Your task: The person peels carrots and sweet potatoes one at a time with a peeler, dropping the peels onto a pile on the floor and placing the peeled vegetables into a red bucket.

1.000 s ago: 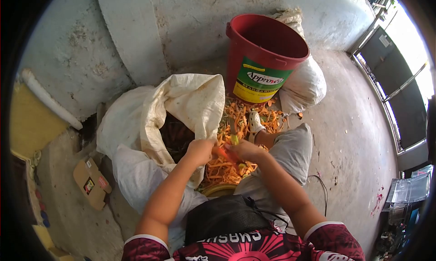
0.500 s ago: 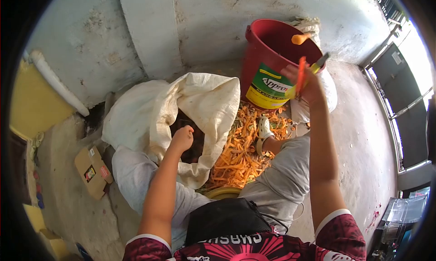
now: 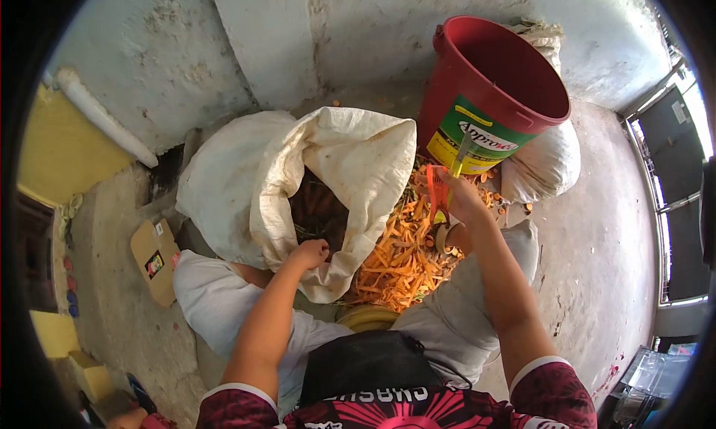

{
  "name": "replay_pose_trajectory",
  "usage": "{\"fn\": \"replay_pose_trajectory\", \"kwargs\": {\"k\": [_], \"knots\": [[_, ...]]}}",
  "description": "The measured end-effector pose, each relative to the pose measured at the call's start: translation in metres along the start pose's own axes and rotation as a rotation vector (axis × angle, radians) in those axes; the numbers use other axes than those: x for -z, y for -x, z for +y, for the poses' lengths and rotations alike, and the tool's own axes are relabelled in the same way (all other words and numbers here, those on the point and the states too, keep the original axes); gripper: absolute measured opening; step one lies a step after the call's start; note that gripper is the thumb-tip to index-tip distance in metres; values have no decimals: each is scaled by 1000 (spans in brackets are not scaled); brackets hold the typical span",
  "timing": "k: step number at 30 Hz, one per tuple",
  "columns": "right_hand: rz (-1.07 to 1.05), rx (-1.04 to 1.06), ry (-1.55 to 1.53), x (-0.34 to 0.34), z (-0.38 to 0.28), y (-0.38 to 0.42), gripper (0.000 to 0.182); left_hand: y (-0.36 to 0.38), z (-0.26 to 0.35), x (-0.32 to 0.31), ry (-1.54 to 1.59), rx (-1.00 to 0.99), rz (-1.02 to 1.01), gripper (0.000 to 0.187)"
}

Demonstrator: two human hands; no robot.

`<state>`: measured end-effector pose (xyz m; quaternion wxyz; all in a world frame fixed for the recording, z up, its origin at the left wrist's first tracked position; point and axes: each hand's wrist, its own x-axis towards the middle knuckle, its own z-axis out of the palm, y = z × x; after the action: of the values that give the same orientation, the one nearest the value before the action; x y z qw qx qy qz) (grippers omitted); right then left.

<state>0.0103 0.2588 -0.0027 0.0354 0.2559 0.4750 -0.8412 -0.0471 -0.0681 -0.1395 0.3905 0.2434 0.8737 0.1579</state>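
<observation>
My right hand (image 3: 464, 195) is closed around an orange-red peeler (image 3: 436, 192) and a knife (image 3: 462, 154) with a yellow-green handle, above the peelings and in front of the red bucket (image 3: 477, 71). At the opening of a white woven sack (image 3: 365, 149), my left hand (image 3: 312, 253) has its fingers curled; whether anything is in them is hidden. Dark, dirt-covered carrots (image 3: 317, 205) lie inside the sack, in shadow. Orange carrot peelings (image 3: 403, 261) cover the floor between my legs.
Behind the bucket stands another filled white sack (image 3: 548, 164). A flattened cardboard piece (image 3: 155, 263) is on the floor at left. Part of a yellow round thing (image 3: 367, 318) shows close to my lap. A wall (image 3: 373, 33) runs along the back.
My right hand has come down and left, away from the bucket's rim, still with peeler and knife. The carrot piece in the air by the bucket is out of sight. My left hand is lower in view.
</observation>
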Motion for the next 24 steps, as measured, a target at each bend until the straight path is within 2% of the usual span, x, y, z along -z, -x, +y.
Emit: {"fn": "replay_pose_trajectory", "kwargs": {"k": [1, 4, 7, 9, 10, 12, 13, 14, 15, 17, 20, 24], "knots": [[18, 5, 43, 7, 8, -11, 23, 0, 2, 4, 123, -26, 58, 31], [-2, 17, 117, 3, 11, -22, 22, -19, -4, 4, 212, 30, 83, 29], [5, -1, 274, 1, 10, -26, 21, -61, -29, -15, 466, 16, 288, 28], [95, 33, 513, -8, 3, -22, 22, -92, -42, -20, 580, 181, 258, 27], [87, 8, 538, -9, 4, -23, 22, -108, -50, -25, 636, 269, 239, 26], [69, -42, 591, -10, 0, -27, 22, -160, -96, -46, 404, 338, 243, 33], [112, -168, 588, -30, -18, -17, 18, -170, -100, -48, 458, 351, 291, 36], [74, -159, 577, -25, -17, -24, 19, -180, -104, -51, 513, 361, 341, 40], [35, -152, 566, -20, -13, -30, 20, -176, -95, -45, 740, 353, 439, 44], [-2, -154, 547, -13, -9, -40, 21, -176, -88, -36, 964, 421, 475, 51], [23, -173, 516, -10, -10, -48, 20, -190, -93, -17, 946, 586, 287, 70], [43, -191, 592, -18, -20, -49, 22, -202, -92, -8, 915, 645, 208, 61]]}}
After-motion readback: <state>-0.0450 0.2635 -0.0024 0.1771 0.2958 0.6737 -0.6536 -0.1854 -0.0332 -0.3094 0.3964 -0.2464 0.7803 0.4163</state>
